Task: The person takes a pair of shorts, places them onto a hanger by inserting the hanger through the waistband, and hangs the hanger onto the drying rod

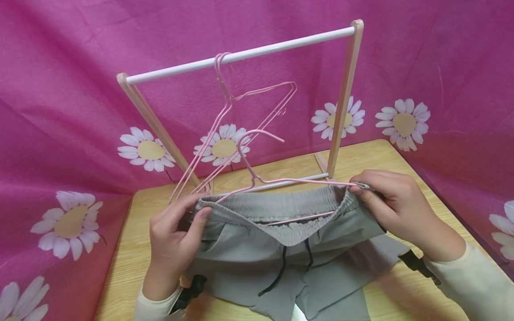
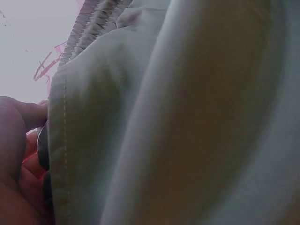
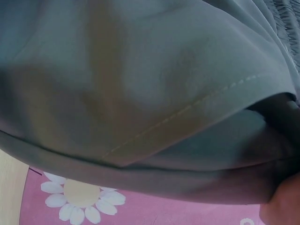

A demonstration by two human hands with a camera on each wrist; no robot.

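Grey drawstring pants with a gathered elastic waistband and dark cords are held up by the waist in the head view; how long the legs are, I cannot tell. A pink hanger sits inside the waist opening, its hook rising above. My left hand pinches the left end of the waistband between thumb and fingers. At the opposite end, my right hand pinches the waistband together with the hanger's right tip. Grey cloth fills most of the left wrist view, where part of the left hand shows. The pants likewise cover the right wrist view.
Behind the pants stands a rack with a white top rail and wooden side posts. Pink hangers hang on that rail. The wooden tabletop lies beneath, and pink cloth with daisies surrounds it.
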